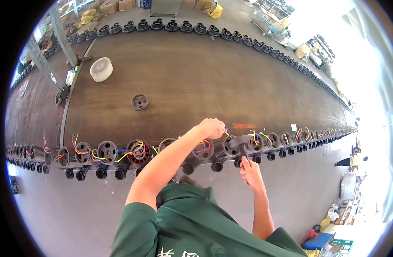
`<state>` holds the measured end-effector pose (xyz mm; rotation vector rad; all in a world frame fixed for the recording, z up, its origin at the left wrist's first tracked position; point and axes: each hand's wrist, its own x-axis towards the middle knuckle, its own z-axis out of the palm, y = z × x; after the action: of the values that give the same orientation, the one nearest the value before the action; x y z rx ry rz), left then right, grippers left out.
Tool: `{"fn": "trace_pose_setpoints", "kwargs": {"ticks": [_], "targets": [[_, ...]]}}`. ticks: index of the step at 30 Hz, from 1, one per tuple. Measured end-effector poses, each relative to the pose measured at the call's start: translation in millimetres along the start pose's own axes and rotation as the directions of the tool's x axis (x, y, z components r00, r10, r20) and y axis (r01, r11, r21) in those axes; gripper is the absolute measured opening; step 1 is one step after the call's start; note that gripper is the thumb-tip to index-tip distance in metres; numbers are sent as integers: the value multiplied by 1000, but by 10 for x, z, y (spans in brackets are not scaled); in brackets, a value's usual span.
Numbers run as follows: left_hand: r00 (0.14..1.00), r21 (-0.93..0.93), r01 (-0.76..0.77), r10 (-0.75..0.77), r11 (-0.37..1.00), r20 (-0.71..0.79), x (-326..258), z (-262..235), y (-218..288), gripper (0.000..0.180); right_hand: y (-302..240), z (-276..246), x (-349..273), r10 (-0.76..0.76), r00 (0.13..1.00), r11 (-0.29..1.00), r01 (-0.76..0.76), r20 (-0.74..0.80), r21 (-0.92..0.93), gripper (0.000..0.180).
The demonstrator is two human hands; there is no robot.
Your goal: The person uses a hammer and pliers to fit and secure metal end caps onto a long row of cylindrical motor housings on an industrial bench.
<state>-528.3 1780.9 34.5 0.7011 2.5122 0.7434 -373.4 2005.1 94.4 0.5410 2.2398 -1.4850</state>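
Black motor housings (107, 152) stood in a row along the near edge of a brown table (183, 73) as a worker in a green shirt (183, 214) attended to one of them, right of that edge's middle. The worker's right hand (252, 171) was wrapped around the handle of a hammer (241, 140), whose head hung at the right side of the chosen housing (227, 149); whether the two touched could not be told. The left hand (212, 128), stretched over the table's near edge, had its fingers drawn together, apparently pinching wire leads (227, 133) at the housing's far side.

By the look of it, the step was tapping the round cover into its seat. Done well, it called for leads held clear of the rim, where a stray blow could nick the insulation, and for fingertips outside the hammer's path. Short, square taps spread evenly around the cover would likely have served better than one hard hit, which could tilt or crack it. A neighbouring housing (255, 143), with coloured leads of its own, sat just to the right, leaving little room for a wide swing.
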Motion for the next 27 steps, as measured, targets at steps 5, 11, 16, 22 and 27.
{"fn": "trace_pose_setpoints", "kwargs": {"ticks": [5, 11, 16, 22, 27], "targets": [[925, 178, -71, 131, 982, -358, -382, -115, 145, 22, -265, -9, -288, -81, 992, 979, 96, -94, 178, 40], [717, 179, -199, 268, 963, -643, -2720, -1123, 1027, 29, -371, 291, -413, -137, 989, 945, 147, -56, 293, 34], [485, 79, 152, -5, 985, -874, -3720, -1281, 1719, 18, -744, 817, -480, -135, 966, 971, 85, 221, 223, 30], [359, 219, 132, 159, 967, -920, -4355, -1193, 1416, 24, -888, 1671, -609, -199, 859, 979, 189, 471, 69, 32], [401, 492, 188, 391, 850, -829, -5418, -1280, 1226, 24, -953, 2478, -1120, -203, 781, 967, 253, 590, -3, 29]]}}
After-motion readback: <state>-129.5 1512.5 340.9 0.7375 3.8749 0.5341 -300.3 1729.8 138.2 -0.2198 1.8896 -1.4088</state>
